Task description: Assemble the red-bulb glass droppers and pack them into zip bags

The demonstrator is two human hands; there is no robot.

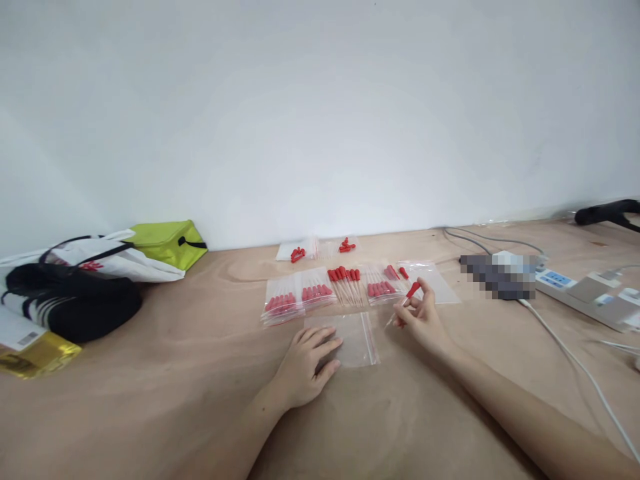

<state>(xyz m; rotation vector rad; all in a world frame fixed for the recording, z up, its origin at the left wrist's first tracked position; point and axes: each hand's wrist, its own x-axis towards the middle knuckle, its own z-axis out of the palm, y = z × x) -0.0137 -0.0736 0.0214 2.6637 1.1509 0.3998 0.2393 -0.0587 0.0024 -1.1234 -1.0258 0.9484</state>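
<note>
My right hand (419,320) is closed around a dropper (413,289) with a red rubber bulb; its thin clear tube slants down to the left. Fingers spread, my left hand (311,365) lies on a clear zip bag (356,339), whose seal strip is at the right side. Just beyond are loose red-bulbed droppers (345,283) laid in a fan. Zip bags holding droppers (283,303) lie to their left, and another filled bag (383,288) lies to their right. Past my right hand is one more flat clear bag (437,283).
Red bulbs (297,255) lie on bags near the wall, with a second small pile (347,245) beside them. At left are a black cap (85,300), a white bag and a lime-green bag (165,240). A power strip (580,293) with cables and a blurred-out item are at right.
</note>
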